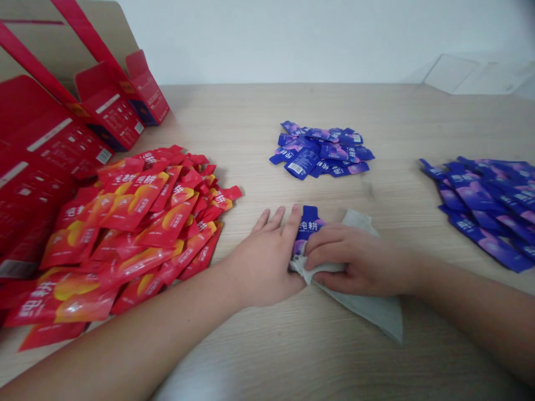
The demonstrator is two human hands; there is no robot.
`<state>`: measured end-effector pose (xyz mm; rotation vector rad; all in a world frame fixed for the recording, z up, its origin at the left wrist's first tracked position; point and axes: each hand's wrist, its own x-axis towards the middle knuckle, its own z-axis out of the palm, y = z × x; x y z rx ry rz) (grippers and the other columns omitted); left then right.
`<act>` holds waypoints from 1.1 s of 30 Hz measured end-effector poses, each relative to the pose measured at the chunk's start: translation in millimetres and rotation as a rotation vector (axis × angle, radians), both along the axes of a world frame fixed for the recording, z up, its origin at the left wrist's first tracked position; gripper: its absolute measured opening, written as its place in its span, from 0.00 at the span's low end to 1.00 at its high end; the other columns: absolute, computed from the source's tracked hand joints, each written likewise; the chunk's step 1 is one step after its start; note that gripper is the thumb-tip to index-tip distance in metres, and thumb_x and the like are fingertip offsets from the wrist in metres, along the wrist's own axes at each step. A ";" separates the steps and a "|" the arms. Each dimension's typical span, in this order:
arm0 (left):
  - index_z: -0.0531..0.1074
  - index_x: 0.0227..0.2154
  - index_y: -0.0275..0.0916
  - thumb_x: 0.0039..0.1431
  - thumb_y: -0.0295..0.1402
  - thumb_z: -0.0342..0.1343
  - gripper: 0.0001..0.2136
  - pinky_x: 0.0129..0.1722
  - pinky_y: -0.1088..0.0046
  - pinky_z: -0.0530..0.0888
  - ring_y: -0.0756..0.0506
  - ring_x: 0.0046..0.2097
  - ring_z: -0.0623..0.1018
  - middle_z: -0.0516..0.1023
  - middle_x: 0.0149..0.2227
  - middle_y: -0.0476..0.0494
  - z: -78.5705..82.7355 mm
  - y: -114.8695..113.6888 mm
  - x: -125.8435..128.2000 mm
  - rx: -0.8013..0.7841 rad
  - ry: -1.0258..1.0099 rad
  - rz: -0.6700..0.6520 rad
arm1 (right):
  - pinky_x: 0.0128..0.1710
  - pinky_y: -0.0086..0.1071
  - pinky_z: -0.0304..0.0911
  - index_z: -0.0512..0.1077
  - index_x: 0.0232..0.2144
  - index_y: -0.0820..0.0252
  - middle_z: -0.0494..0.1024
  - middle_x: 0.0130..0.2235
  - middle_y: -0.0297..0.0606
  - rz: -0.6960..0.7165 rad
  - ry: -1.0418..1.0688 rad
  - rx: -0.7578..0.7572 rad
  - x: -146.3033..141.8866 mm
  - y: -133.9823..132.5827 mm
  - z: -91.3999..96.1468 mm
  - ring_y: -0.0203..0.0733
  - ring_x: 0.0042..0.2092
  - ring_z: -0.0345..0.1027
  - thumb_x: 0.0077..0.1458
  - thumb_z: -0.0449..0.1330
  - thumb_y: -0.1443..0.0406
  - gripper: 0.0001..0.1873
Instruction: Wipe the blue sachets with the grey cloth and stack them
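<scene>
Flat on the table, a blue-purple sachet (309,226) with white lettering lies between my two hands. My left hand (271,256) rests along its left edge, fingers stretched out. In my right hand (355,259) a pale grey cloth (368,309) is bunched up and pressed against the lower part of the sachet. The cloth's loose end spreads toward me and to the right, and a corner shows beyond my knuckles. The sachet's lower part is hidden by the cloth and my fingers.
Left of my hands lies a big heap of red-orange sachets (142,223), with red cardboard boxes (112,117) behind it. A small pile of blue-purple sachets (321,150) lies farther back, and another pile (489,200) is at the right. A white object (472,75) stands by the wall.
</scene>
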<state>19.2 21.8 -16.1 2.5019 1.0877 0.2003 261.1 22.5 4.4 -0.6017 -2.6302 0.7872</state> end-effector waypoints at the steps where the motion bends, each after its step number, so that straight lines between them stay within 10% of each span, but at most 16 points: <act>1: 0.39 0.77 0.27 0.59 0.48 0.63 0.54 0.77 0.43 0.49 0.26 0.79 0.51 0.49 0.78 0.19 0.1 -0.3 -0.1 -0.002 -0.003 -0.001 | 0.55 0.39 0.71 0.80 0.45 0.54 0.84 0.46 0.38 -0.005 -0.020 0.011 -1.4 1.3 -0.3 0.43 0.50 0.78 0.67 0.64 0.66 0.06; 15: 0.43 0.76 0.25 0.63 0.51 0.61 0.51 0.77 0.44 0.49 0.29 0.78 0.55 0.54 0.77 0.20 7.9 -1.2 3.7 0.016 0.032 0.020 | 0.51 0.47 0.76 0.81 0.46 0.56 0.83 0.46 0.45 -0.512 0.004 0.388 18.9 37.5 -28.2 0.52 0.48 0.79 0.68 0.64 0.63 0.08; 24: 0.45 0.76 0.25 0.62 0.47 0.61 0.49 0.76 0.43 0.52 0.28 0.77 0.57 0.54 0.76 0.20 1.0 -1.0 -0.5 0.062 0.016 -0.016 | 0.54 0.36 0.73 0.81 0.47 0.52 0.83 0.49 0.39 -0.016 0.010 0.080 4.9 -2.3 -0.2 0.43 0.51 0.78 0.66 0.64 0.70 0.11; 33: 0.46 0.76 0.26 0.66 0.44 0.59 0.45 0.76 0.42 0.52 0.29 0.78 0.56 0.57 0.76 0.21 1.9 -3.1 -0.8 0.079 -0.012 0.002 | 0.55 0.48 0.73 0.81 0.48 0.51 0.83 0.51 0.41 -0.335 -0.100 0.224 12.2 30.2 -22.3 0.51 0.53 0.78 0.67 0.62 0.67 0.10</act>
